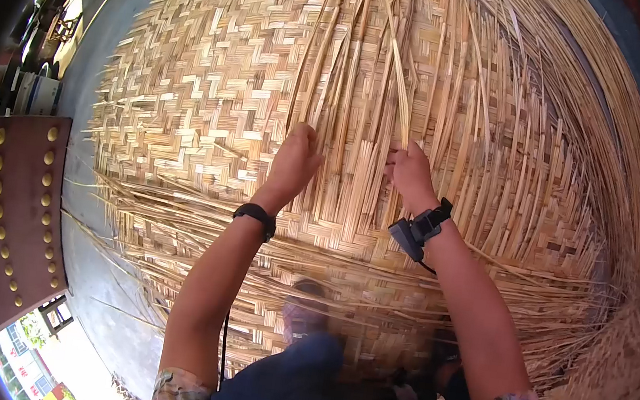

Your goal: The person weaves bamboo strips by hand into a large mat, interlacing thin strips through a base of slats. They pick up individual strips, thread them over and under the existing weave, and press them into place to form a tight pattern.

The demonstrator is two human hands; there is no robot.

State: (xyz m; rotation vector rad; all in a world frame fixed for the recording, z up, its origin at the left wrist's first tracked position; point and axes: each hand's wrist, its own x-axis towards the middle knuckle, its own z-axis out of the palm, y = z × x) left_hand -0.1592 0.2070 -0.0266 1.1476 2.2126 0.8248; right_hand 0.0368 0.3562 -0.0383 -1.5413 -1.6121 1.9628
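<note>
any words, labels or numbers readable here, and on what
None can be read. The woven mat, the loose strips at the left hand and right hand, both wristbands and the studded door show no lettering. The containers at far left are too small and blurred to tell.

No readable txt, labels or nos. anywhere.

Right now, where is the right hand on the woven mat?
In the head view, the right hand sits just right of centre on the woven mat, pinching loose upright strips, with the left hand beside it.
</note>
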